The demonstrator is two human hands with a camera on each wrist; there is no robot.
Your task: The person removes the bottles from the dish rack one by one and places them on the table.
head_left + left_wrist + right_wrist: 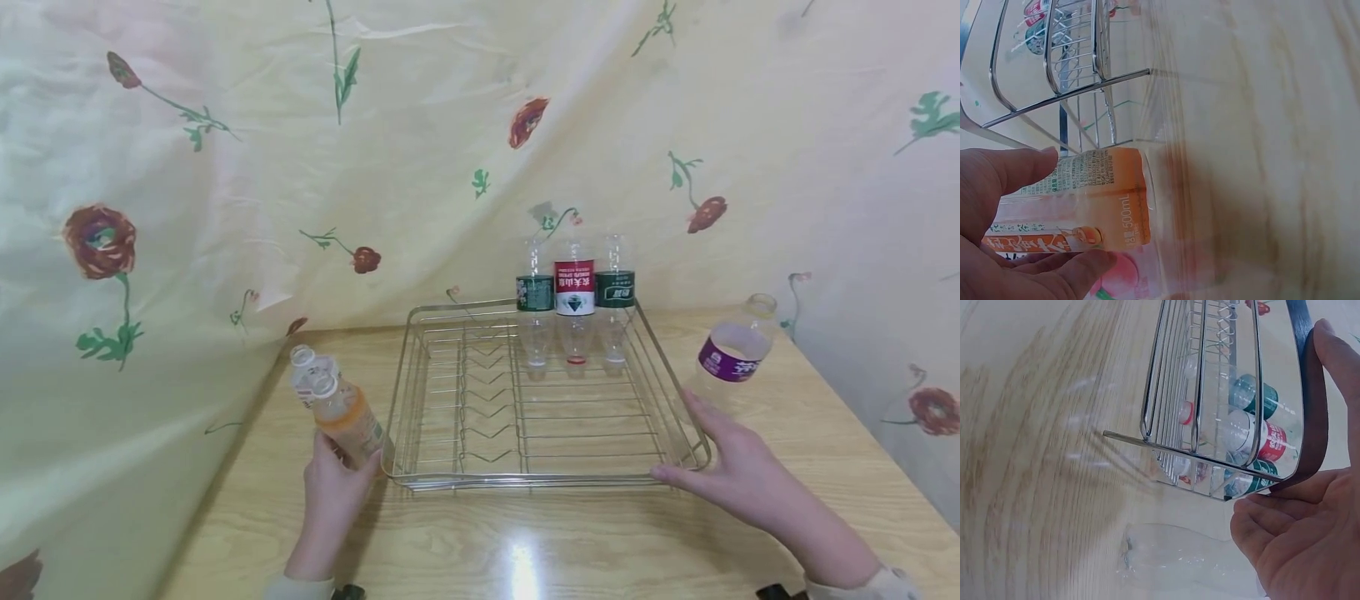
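Note:
My left hand (337,479) grips a clear plastic bottle with an orange label (351,417), thumb on one side and fingers on the other. Close behind it is a second clear bottle (303,367), with a pink peach picture (1119,275) on its label in the left wrist view. To the right is a metal wire rack (487,479). My right hand (742,467) holds the rack's front right corner, its thumb on the front rim and fingers along the right side. Upside down in the rack are a red-labelled bottle (574,287) and two green-labelled bottles (535,293) (615,289).
A clear bottle with a purple label (731,358) stands on the wooden table (600,550), just outside the rack's right side. Flower-patterned cloth (435,167) hangs behind the table and along its left and right sides.

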